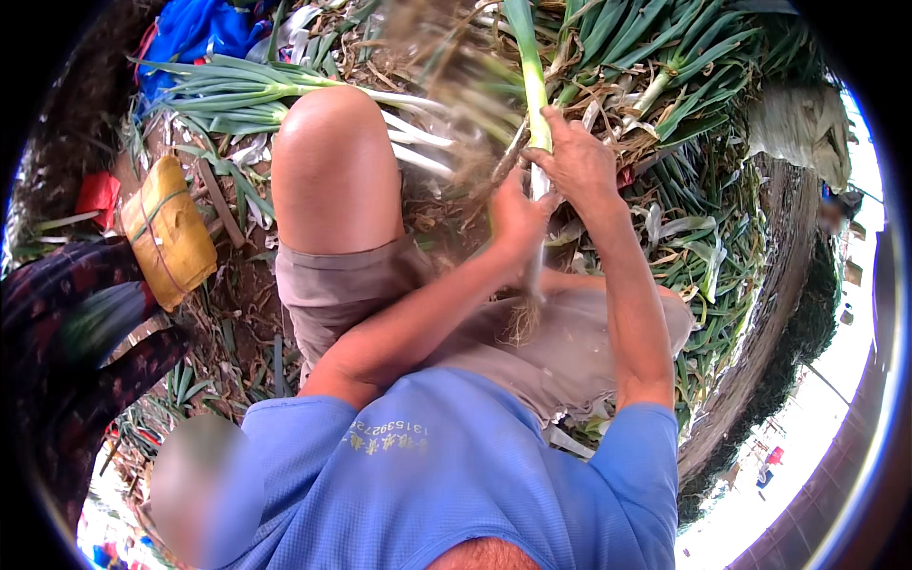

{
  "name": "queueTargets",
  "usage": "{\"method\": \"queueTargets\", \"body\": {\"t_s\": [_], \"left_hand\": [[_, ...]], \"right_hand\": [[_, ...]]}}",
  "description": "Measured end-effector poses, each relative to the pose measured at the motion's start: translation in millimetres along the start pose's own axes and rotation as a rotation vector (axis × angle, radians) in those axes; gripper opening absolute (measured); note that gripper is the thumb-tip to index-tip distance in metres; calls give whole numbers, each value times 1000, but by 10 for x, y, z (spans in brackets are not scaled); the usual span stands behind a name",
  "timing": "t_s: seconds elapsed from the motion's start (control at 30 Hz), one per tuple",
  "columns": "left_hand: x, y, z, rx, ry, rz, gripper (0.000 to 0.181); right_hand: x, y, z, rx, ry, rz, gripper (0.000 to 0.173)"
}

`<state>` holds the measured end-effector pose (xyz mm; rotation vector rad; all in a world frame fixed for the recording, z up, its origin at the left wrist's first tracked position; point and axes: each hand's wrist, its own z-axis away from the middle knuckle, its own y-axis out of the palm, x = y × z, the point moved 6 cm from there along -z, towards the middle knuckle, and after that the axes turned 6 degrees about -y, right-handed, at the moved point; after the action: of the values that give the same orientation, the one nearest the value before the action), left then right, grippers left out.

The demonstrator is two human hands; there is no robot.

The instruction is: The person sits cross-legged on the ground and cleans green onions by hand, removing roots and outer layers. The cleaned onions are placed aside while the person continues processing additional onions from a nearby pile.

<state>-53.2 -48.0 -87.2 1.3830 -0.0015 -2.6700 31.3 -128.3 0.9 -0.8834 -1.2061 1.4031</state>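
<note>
A green onion point(536, 82) with a long white stalk stands between my hands, its stringy roots hanging over my lap. My left hand point(520, 210) is closed around the lower white part. Higher up, my right hand point(581, 153) grips the stalk where white meets green, thumb and fingers pressed on it. Dry, brownish leaf strips hang beside the stalk near my left hand, partly blurred. Cleaned green onions point(420, 146) lie beyond my raised knee, white ends pointing right. A heap of untrimmed green onions point(662, 78) with dry outer leaves lies beyond my right hand.
Peeled leaves point(702, 249) cover the ground at the right. A folded yellow bundle tied with string point(167, 231) lies at the left, near a person's dark patterned clothing point(78, 285). Blue fabric point(199, 43) is at the upper left. My bent knee point(335, 164) rises beside the work area.
</note>
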Motion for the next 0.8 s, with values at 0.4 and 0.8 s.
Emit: {"method": "queueTargets", "body": {"t_s": [0.4,0.8], "left_hand": [[33,-7,37,-16,-14,-79,42],[101,81,180,13,24,47,41]], "right_hand": [[-357,334,-33,-9,-90,-505,25],[-509,286,389,-60,218,-1641,14]]}}
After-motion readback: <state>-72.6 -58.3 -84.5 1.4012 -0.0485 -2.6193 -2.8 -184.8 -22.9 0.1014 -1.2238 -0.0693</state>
